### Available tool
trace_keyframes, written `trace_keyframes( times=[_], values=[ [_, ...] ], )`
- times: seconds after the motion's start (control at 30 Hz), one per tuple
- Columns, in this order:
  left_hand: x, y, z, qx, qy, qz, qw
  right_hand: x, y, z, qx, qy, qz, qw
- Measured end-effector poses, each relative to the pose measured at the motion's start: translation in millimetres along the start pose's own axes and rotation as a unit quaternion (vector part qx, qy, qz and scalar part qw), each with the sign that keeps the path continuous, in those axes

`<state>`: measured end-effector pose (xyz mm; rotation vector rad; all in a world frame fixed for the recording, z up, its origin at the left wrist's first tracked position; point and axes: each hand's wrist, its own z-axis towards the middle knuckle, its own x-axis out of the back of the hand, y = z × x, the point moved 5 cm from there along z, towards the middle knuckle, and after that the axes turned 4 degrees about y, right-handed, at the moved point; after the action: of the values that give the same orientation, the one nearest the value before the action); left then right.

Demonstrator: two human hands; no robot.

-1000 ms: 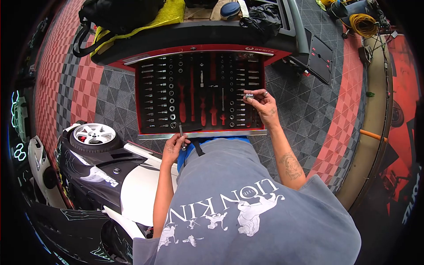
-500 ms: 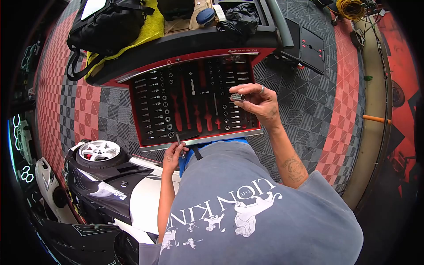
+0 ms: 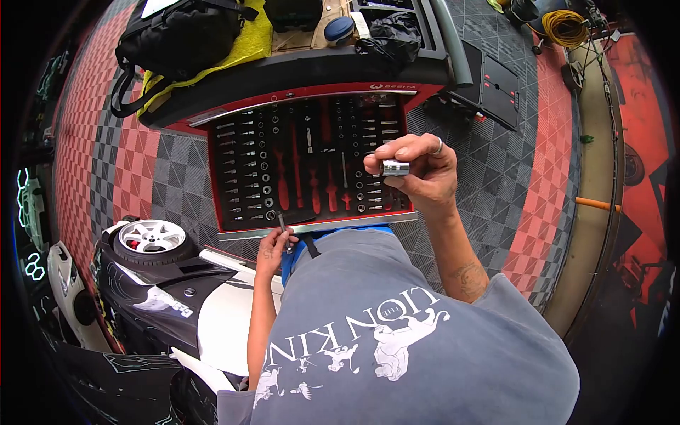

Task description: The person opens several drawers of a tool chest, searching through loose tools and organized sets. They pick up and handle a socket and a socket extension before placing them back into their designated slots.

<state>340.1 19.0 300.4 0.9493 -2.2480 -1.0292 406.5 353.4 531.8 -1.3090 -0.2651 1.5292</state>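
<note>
My right hand (image 3: 425, 170) is raised over the right side of the open drawer (image 3: 262, 232), pinching a short chrome socket (image 3: 396, 168) between thumb and fingers. Low at the drawer's front edge, my left hand (image 3: 270, 249) is closed around a slim metal ratchet (image 3: 282, 222); its handle points up towards the drawer, and the fingers partly cover its lower end. Rows of sockets (image 3: 267, 190) and several red-handled screwdrivers (image 3: 315, 191) lie in the drawer's dark insert.
A black bag (image 3: 180, 39) and a yellow cloth (image 3: 248, 35) lie on top of the tool cabinet (image 3: 304, 88). Left of me is a black and white car (image 3: 152, 283) with a white wheel (image 3: 152, 236). A black case (image 3: 489, 81) stands at the right on the tiled floor.
My right hand has moved slightly right and down, turning the socket so its bright side faces up. The ratchet stays in my left hand. The view has shifted a little.
</note>
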Motion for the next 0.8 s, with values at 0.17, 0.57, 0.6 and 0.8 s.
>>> trace_keyframes(
  times=[0.17,0.57,0.6,0.8],
  values=[
    [1,-2,1,-0.003,-0.009,-0.002,1.000,-7,5,1,-0.020,-0.006,0.033,0.999],
    [2,-6,2,-0.014,-0.010,-0.031,0.999,-30,19,5,-0.069,-0.022,0.103,0.992],
    [2,-6,1,-0.014,-0.009,-0.030,0.999,-31,19,5,-0.077,-0.032,0.106,0.991],
    [3,-7,3,-0.013,-0.013,-0.013,1.000,-39,15,12,-0.011,-0.076,-0.032,0.997]
  ],
)
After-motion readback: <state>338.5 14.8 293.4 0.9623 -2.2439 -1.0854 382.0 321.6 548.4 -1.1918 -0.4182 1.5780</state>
